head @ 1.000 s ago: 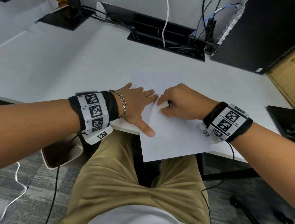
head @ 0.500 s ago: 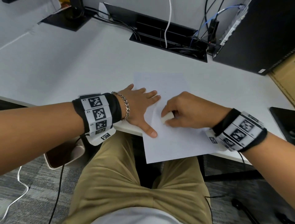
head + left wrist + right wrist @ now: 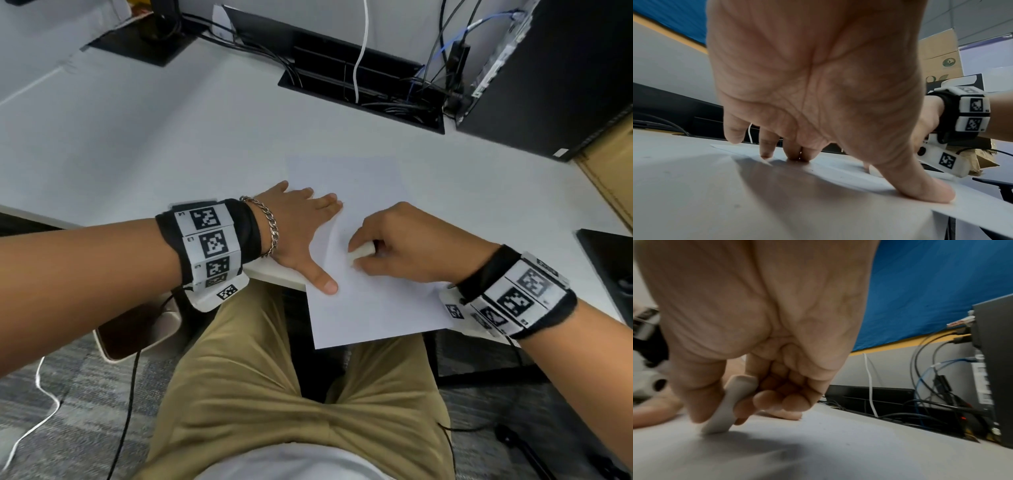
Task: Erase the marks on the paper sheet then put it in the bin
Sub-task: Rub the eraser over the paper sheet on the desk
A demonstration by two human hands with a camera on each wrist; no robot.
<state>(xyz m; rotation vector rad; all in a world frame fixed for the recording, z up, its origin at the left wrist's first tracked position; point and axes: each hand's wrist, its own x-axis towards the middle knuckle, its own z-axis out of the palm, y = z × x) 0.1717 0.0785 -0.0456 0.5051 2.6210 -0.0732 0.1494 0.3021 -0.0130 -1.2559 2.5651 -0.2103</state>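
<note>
Paper, the thin white sheet (image 3: 370, 301), stays smooth if your flat left hand (image 3: 298, 233) presses while your right hand (image 3: 407, 246) pinches the small white eraser (image 3: 359, 253), rubbing gently.

From above, the head camera looks down over both forearms onto the flat white sheet of paper (image 3: 370, 301) on the pale grey surface (image 3: 154, 147), while two wrist cameras skim it close, under each palm, facing the black cable tray (image 3: 869, 395).

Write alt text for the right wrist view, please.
The right hand pinches a white eraser between thumb and fingers, its lower end pressed on the paper sheet. Cables and a dark computer case stand behind.
</note>
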